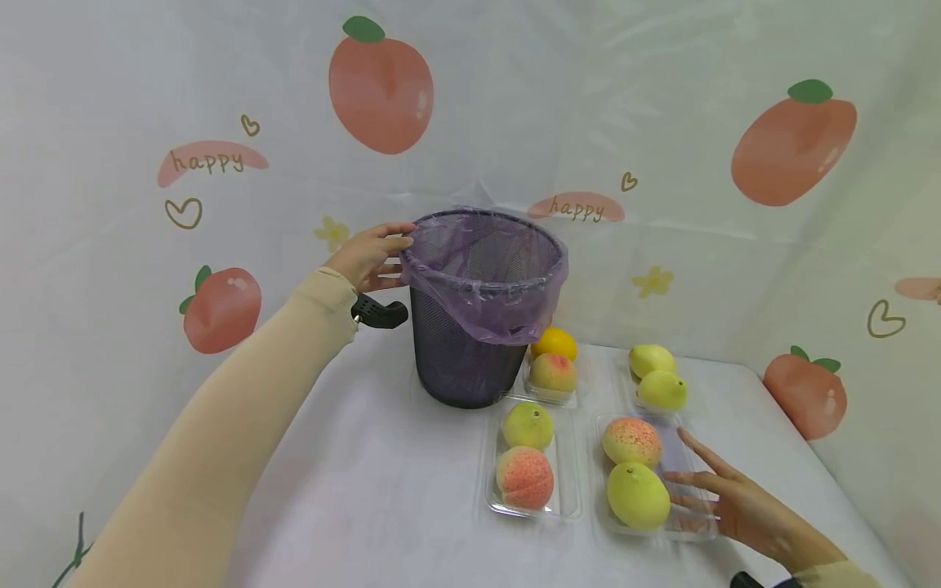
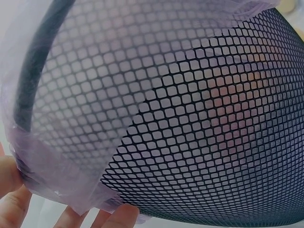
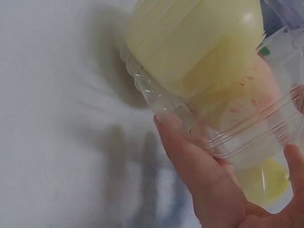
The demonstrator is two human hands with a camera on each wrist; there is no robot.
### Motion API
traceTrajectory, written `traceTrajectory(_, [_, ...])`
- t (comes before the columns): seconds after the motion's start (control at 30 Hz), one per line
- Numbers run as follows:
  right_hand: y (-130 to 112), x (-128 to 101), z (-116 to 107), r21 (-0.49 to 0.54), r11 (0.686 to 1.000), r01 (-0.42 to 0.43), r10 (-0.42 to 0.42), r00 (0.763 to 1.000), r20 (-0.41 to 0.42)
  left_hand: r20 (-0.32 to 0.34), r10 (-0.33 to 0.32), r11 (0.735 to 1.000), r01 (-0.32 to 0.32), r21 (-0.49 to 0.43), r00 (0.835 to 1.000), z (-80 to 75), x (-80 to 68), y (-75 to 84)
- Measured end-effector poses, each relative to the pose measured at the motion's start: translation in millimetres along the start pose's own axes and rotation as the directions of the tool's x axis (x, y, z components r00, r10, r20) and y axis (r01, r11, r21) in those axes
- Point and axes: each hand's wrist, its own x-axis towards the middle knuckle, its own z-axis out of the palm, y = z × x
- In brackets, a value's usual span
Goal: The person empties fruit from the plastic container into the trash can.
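The mesh bin (image 1: 470, 343) stands near the back edge of the surface (image 1: 367, 490), lined with a purple bag (image 1: 485, 278) folded over its rim. The left hand (image 1: 367, 257) pinches the bag against the rim's left side, probably to steady the bin. Toward the front right corner, the right hand (image 1: 724, 498) lies with straight, spread fingers on a clear tray (image 1: 691, 527) holding two fruits (image 1: 636, 494), it seems to keep it in place. Three similar trays (image 1: 566, 490) sit between.
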Motion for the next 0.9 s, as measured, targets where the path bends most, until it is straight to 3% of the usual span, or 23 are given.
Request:
traceTrajectory(0.33, [4.0, -2.0, 1.5, 0.104, 0.993, 0.048, -0.046, 0.999, -0.017, -0.002, -0.007, 1.0, 0.007, -0.006, 1.0, 0.7, 2.1, -0.7])
traceTrajectory(0.63, [5.5, -5.4, 1.2, 0.232, 0.966, 0.114, -0.12, 0.993, 0.013, -0.017, -0.007, 1.0, 0.007, 0.002, 1.0, 0.0, 6.4, -1.9])
traceTrajectory(0.9, [-0.9, -9.9, 4.0, 0.209, 0.956, 0.206, -0.213, 0.977, 0.009, -0.011, 0.0, 1.0, 0.0, 0.005, 1.0, -1.5, 7.2, -2.6])
